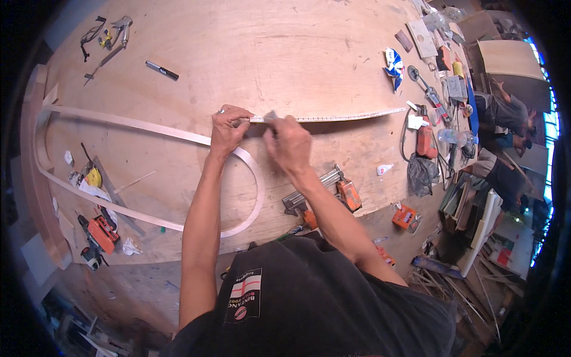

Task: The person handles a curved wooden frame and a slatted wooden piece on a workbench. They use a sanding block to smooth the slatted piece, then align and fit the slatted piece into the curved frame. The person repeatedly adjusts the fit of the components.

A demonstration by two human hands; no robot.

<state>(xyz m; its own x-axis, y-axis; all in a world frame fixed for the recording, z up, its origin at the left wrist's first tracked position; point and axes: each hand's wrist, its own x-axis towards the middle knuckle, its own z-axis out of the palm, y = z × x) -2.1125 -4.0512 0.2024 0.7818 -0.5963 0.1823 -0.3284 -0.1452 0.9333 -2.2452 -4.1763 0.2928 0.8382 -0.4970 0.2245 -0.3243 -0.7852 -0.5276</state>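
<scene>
A long thin strip (351,116), pale on its upper edge with a row of dark marks, runs to the right above the wooden table. My left hand (229,128) pinches its left end between thumb and fingers. Close beside it, my right hand (289,143) is closed on a small grey piece (271,115) against the strip; its kind is too blurred to tell. Below my left hand lies a pale band frame (260,184) with a rounded right end, crossed by my left forearm.
Left on the table (238,53) are a marker (162,70), a glue gun (123,30) and an orange power tool (100,232). A nail gun (348,195) lies near my right forearm. Bottles, a caulking gun (437,101) and tools crowd the right edge. People (505,113) are beyond.
</scene>
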